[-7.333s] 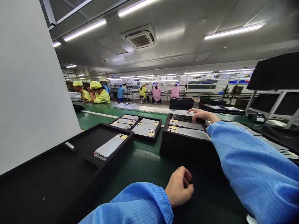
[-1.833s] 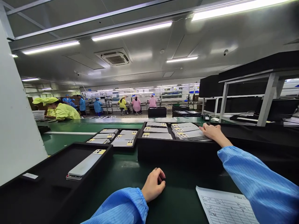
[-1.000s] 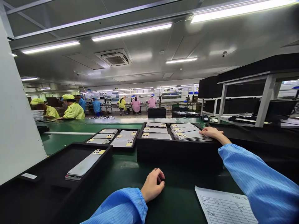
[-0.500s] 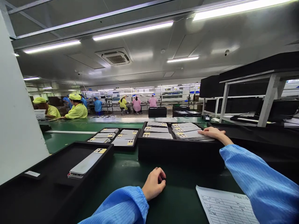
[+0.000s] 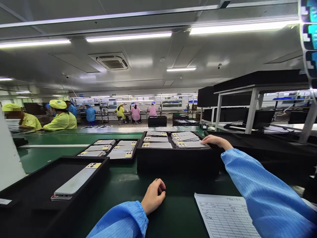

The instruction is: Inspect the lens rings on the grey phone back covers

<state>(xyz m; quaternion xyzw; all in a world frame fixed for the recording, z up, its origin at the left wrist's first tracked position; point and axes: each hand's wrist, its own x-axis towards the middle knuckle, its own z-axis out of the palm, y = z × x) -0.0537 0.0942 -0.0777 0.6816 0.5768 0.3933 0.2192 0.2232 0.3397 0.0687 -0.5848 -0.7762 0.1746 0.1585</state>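
Observation:
My right hand [image 5: 216,141] reaches to the right end of a stack of pale phone back covers [image 5: 190,144], its fingers closed on the edge of the front ones. The stack lies in the right half of a deep black box [image 5: 173,162]; more covers [image 5: 156,139] with yellow camera patches fill its left half. My left hand [image 5: 154,196] rests on the green tabletop [image 5: 121,198] in front of the box, fingers loosely curled with nothing in them. To its left, a small pile of phone back covers [image 5: 75,181] lies in a black tray [image 5: 32,175].
A shallower black tray [image 5: 116,160] with several covers stands behind, left of the box. A printed form [image 5: 223,211] lies under my right forearm. Black trays [image 5: 260,145] and a metal-framed shelf [image 5: 252,109] stand at right. Co-workers in yellow [image 5: 61,117] sit across the bench.
The view has turned a little to the right, so most things appear farther left. My right hand stays at the stack's right end. My left hand keeps its curled pose on the tabletop.

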